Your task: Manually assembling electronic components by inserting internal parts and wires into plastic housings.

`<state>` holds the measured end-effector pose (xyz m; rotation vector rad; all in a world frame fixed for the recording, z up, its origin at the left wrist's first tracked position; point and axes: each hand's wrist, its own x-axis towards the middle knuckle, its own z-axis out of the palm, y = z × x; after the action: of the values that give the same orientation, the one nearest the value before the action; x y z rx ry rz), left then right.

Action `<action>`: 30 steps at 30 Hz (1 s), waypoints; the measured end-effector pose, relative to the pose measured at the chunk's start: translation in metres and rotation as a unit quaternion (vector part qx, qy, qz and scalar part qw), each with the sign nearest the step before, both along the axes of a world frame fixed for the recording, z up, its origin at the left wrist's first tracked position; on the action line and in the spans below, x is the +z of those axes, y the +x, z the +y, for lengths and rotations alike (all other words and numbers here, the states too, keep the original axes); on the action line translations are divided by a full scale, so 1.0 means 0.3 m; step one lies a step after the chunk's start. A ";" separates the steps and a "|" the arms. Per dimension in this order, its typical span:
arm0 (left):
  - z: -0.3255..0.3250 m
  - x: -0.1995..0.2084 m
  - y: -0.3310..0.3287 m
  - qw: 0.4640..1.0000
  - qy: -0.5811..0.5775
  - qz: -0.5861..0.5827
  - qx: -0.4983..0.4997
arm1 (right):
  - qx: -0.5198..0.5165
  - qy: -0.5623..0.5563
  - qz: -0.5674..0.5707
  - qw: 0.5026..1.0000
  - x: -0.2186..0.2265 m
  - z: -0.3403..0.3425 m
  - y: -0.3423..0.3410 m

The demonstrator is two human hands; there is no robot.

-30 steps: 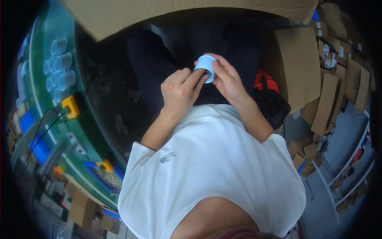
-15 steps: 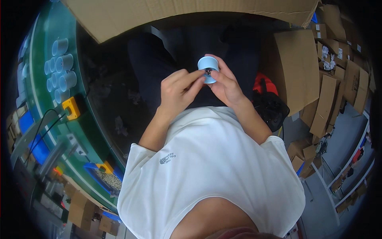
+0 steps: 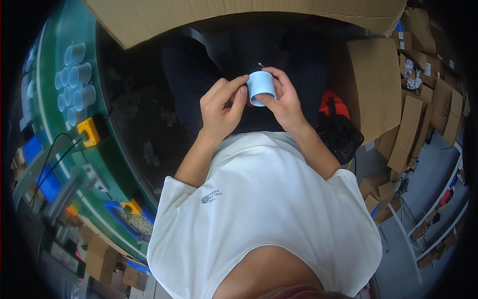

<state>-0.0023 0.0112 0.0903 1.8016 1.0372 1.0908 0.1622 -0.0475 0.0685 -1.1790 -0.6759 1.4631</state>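
Cylinder (image 3: 261, 83) turned, right hand (image 3: 286, 102) clasping, left hand (image 3: 219, 105) curled, perhaps touching

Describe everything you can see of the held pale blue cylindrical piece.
The pale blue cylindrical piece looks smooth and plastic, with an open end tilted toward the white shirt. The right hand grips it above the lap, thumb near that opening; the left hand appears to touch its far left edge. A thin bit shows beyond its far end; whether attached is unclear.
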 end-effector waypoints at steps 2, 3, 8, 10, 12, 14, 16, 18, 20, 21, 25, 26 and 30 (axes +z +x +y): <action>-0.005 -0.007 -0.004 1.000 0.005 -0.005 -0.001 | -0.016 0.012 -0.002 1.000 0.014 0.003 -0.002; -0.006 -0.012 -0.011 1.000 0.023 -0.018 0.008 | -0.005 0.016 -0.011 1.000 0.019 0.001 0.003; 0.001 -0.017 -0.020 0.997 0.054 -0.049 0.027 | 0.036 0.027 -0.014 0.999 0.014 -0.016 0.039; 0.001 -0.015 -0.020 0.997 0.054 -0.053 0.026 | 0.042 0.030 -0.007 0.999 0.006 -0.015 0.039; -0.011 -0.013 -0.017 0.998 0.028 -0.048 0.009 | 0.008 -0.018 0.074 0.997 -0.008 0.000 0.035; -0.014 -0.014 -0.010 0.999 0.016 -0.046 -0.001 | -0.010 -0.041 0.114 0.993 -0.004 0.007 0.036; -0.009 -0.020 -0.001 0.996 -0.075 -0.047 0.001 | -0.025 -0.060 0.187 0.980 0.025 0.021 0.044; 0.004 -0.040 0.006 0.992 -0.121 -0.046 0.002 | -0.032 -0.069 0.224 0.972 0.042 0.025 0.043; 0.033 -0.080 0.025 0.988 -0.136 -0.067 -0.017 | 0.001 -0.067 0.170 0.983 0.061 0.018 0.041; 0.037 -0.093 0.028 0.986 -0.144 -0.077 -0.026 | 0.017 -0.066 0.143 0.987 0.067 0.015 0.041; 0.040 -0.099 -0.020 0.929 -0.297 0.027 -0.218 | 0.109 -0.038 -0.041 0.992 0.081 0.001 0.067; 0.037 -0.098 -0.019 0.929 -0.297 0.027 -0.219 | 0.108 -0.038 -0.041 0.993 0.077 -0.001 0.069; 0.026 -0.076 -0.015 0.912 -0.309 0.030 -0.266 | 0.042 -0.036 -0.089 0.994 0.049 -0.001 0.081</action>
<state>-0.0068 0.0191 0.0677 1.4570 0.7371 0.3167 0.1866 -0.0478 0.0833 -1.3633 -0.8082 1.4743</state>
